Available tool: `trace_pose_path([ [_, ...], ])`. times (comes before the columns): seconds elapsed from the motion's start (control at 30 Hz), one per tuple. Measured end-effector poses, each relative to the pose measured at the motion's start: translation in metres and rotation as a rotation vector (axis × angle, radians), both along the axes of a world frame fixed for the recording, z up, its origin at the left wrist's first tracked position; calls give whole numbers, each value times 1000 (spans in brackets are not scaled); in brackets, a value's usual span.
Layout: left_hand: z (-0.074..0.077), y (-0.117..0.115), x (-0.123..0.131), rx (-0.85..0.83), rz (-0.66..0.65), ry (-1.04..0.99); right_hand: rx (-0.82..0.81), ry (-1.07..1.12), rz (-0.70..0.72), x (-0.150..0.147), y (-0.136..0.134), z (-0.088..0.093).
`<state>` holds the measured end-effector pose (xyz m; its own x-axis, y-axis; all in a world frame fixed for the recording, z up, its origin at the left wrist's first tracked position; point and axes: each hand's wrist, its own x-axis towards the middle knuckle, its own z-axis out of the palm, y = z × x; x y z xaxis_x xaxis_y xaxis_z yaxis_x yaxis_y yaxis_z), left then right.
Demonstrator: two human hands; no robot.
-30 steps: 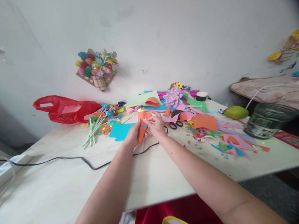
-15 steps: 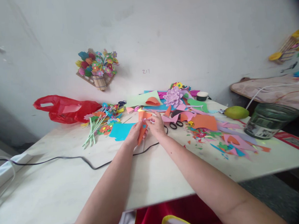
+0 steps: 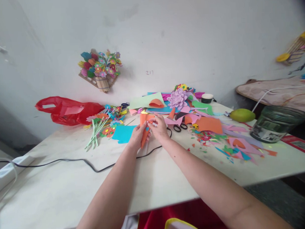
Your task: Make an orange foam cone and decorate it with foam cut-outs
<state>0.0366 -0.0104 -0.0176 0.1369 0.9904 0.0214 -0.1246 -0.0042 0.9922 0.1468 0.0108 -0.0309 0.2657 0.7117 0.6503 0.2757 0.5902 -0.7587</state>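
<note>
A folded orange craft sheet (image 3: 143, 120), narrowing to a point at its lower end, stands above the table in front of me. My left hand (image 3: 137, 136) is closed round its lower part, with fingertips showing on the far right side. At the sheet's upper right edge, my right hand (image 3: 158, 127) has its thumb and fingers pinched together against the orange material. A small blue spot shows on the sheet between the hands. Just left of them a blue craft sheet (image 3: 123, 133) lies flat. Black-handled scissors (image 3: 180, 127) lie right of my right hand.
Pale green stems (image 3: 94, 135) and a red plastic bag (image 3: 69, 112) lie left. A purple flower (image 3: 177, 99) tops the sheets behind. Coloured scraps (image 3: 208, 136), a green mango-like fruit (image 3: 242, 115) and a glass jar (image 3: 275, 123) stand right. A black cable (image 3: 86, 160) crosses the table.
Both hands stay on the orange sheet with almost the same grip. The whole view has shifted very slightly; nothing on the table has visibly moved.
</note>
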Motion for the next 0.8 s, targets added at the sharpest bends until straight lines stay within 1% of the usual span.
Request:
trace_pose_path([
  [0.23,2,-2,-1,27,-16,-9,3,-27,38,5,-1,1],
  [0.47,5,-4,-1,11,-14,-21,-22,-107,-32,6,-13,11],
  [0.6,3,-2,-1,38,-29,-30,-12,-139,-69,4,-17,15],
  [0.8,-1,0,1,69,-53,-23,-52,-130,-47,2,-13,13],
])
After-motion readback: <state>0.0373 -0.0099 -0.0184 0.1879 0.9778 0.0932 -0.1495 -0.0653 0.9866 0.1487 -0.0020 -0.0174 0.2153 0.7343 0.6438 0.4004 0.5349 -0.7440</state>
